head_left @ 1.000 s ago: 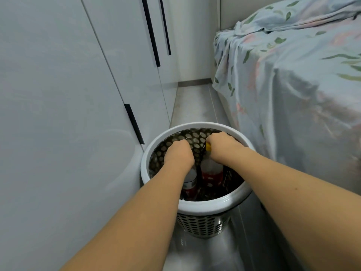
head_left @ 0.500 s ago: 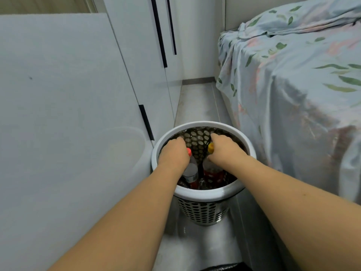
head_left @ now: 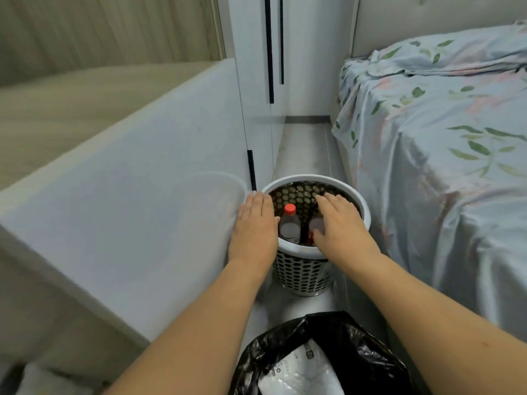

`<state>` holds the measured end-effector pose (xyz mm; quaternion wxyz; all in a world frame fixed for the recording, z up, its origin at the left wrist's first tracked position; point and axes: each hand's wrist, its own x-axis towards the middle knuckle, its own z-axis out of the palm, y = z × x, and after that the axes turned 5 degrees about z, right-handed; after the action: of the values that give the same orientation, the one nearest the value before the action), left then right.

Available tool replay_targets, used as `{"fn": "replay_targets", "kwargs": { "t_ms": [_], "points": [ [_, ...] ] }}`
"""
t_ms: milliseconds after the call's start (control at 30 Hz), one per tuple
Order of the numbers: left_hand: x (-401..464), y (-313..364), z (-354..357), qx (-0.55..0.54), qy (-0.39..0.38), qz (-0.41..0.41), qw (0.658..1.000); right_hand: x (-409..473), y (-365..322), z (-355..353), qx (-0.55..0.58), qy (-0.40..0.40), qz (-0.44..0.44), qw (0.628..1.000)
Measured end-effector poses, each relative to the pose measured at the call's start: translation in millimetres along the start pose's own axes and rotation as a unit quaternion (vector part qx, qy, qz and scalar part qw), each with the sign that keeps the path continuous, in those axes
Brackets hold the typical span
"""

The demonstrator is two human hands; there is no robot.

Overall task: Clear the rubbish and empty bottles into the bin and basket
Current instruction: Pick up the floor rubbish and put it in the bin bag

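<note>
While your left hand [head_left: 254,223] and right hand [head_left: 340,223] hover palm-down over the perforated basket [head_left: 302,272], fingers straight, nothing is held.

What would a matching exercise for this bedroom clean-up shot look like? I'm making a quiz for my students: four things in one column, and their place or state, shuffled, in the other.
Things
1. white perforated plastic basket
2. clear plastic bottle with the red cap
3. black plastic bin bag
4. floral light-blue bedsheet

Place or state
A. nearest the camera, white packaging inside it
B. draped over the bed, on the right
C. on the floor between cabinet and bed
D. upright inside the basket, between the hands

Pairs: 1-C, 2-D, 3-A, 4-B
</note>
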<state>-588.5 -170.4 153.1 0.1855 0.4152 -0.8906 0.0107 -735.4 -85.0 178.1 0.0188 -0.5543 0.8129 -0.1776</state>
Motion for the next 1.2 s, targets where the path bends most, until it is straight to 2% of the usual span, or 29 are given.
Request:
{"fn": "replay_targets", "kwargs": {
  "t_ms": [233, 400, 500, 567, 667, 800, 967, 1100, 1200],
  "points": [
    [-62, 17, -35, -0.072, -0.013, 0.014, 0.997, -66, -23, -24, 0.059, 0.019, -0.009, 0.998],
    [-130, 19, -64, -0.145, -0.054, 0.026, 0.988, -127, -58, -37, 0.049, 0.013, 0.003, 0.999],
    [-181, 16, -81, -0.171, -0.091, 0.029, 0.981, -169, -87, -39, 0.037, -0.031, 0.029, 0.998],
    [-215, 7, -89, -0.168, -0.144, 0.055, 0.974, -196, -106, -36, 0.007, -0.085, 0.044, 0.995],
    [-257, -22, -102, -0.112, -0.233, 0.117, 0.959, -236, -137, -26, -0.029, -0.155, 0.069, 0.985],
    [-303, -88, -121, -0.059, -0.261, 0.124, 0.955, -277, -184, 1, -0.030, -0.211, 0.043, 0.976],
    [-371, -181, -151, -0.020, -0.233, 0.039, 0.971, -299, -261, 44, -0.019, -0.256, -0.040, 0.966],
    [-445, -254, -173, 0.010, -0.202, -0.079, 0.976, -309, -336, 84, -0.019, -0.271, -0.116, 0.955],
    [-512, -297, -186, 0.008, -0.193, -0.193, 0.962, -322, -396, 116, -0.008, -0.280, -0.188, 0.941]
  ]
}}
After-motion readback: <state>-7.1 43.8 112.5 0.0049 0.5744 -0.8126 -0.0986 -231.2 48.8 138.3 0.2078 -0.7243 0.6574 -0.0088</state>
